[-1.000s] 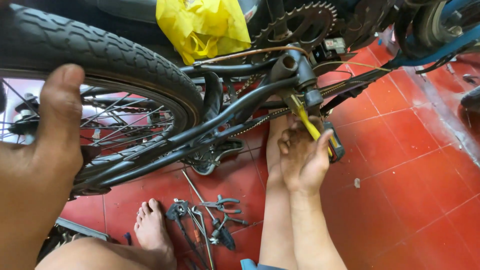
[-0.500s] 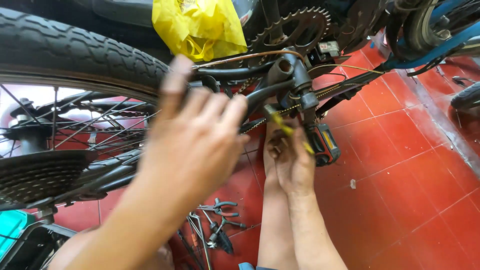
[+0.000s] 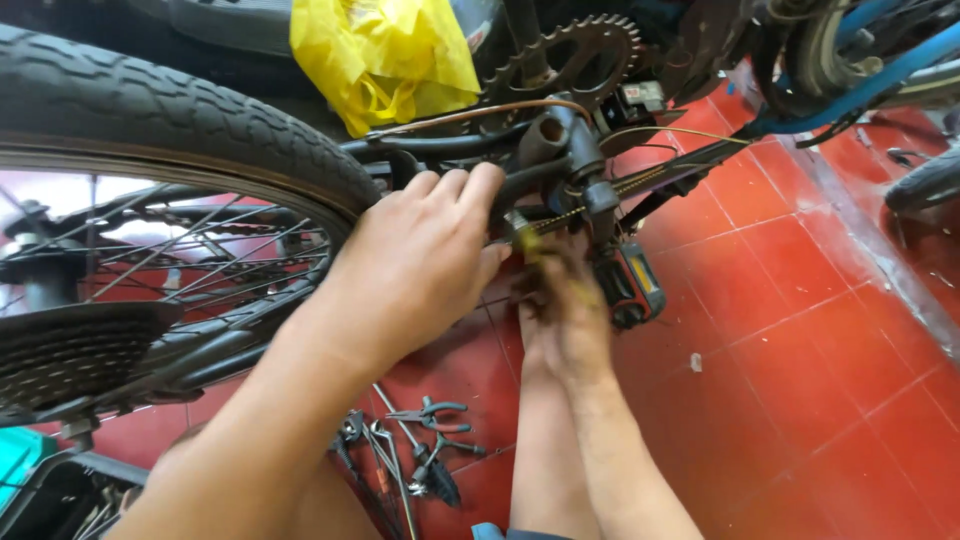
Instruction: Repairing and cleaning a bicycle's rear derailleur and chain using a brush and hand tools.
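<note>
An upside-down bicycle fills the view, its black frame (image 3: 440,150) running across the middle. The rear wheel (image 3: 150,110) takes up the left side, cut off by the top and left edges, with its stack of gear cogs (image 3: 70,355) partly hidden in shadow low on the left. The red tiled floor (image 3: 800,330) spreads below and to the right. A yellow plastic bag (image 3: 385,55) hangs above the frame, beside one toothed chainring (image 3: 580,45). The left hand (image 3: 420,265) is curled over the frame tube near the crank, fingers closed on it. The right hand (image 3: 565,315) sits just below the crank, blurred; whether it is gripping anything I cannot tell, though a yellowish streak crosses it. One pedal (image 3: 628,285) hangs just right of that hand. A small heap of pliers (image 3: 425,445) lies on the floor between the forearms, too tangled to count.
</note>
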